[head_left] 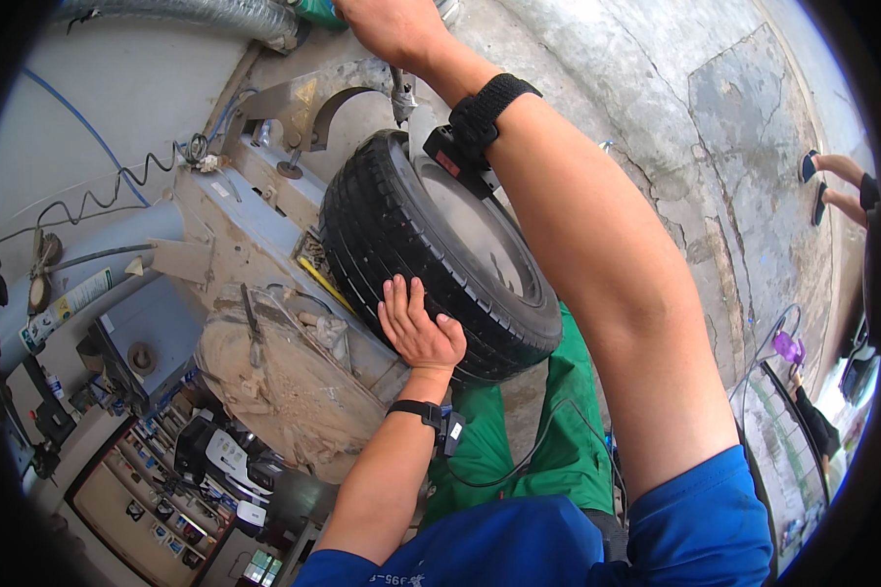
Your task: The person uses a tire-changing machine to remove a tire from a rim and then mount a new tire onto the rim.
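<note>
A black car tyre (pixel 392 249) on a grey wheel rim (pixel 480 235) stands tilted on its tread in front of my legs, beside a dusty tyre-changing machine (pixel 250 215). My left hand (pixel 419 328) lies open on the near part of the tread, fingers stretched out. Reaching over the wheel to the far side, my right hand (pixel 392 29) is cut off by the upper edge. Its fingers do not show, so I cannot tell what it holds. Just below that hand, a metal rod end (pixel 401 98) stands over the far side of the tyre.
A curved metal arm (pixel 338 112) of the machine is beside the tyre. Left of my left hand is a dusty round plate (pixel 289 382). A coiled black hose (pixel 117 186) hangs at the left. Cracked concrete floor (pixel 646 88) stretches right, with another person's legs (pixel 837 181) far off.
</note>
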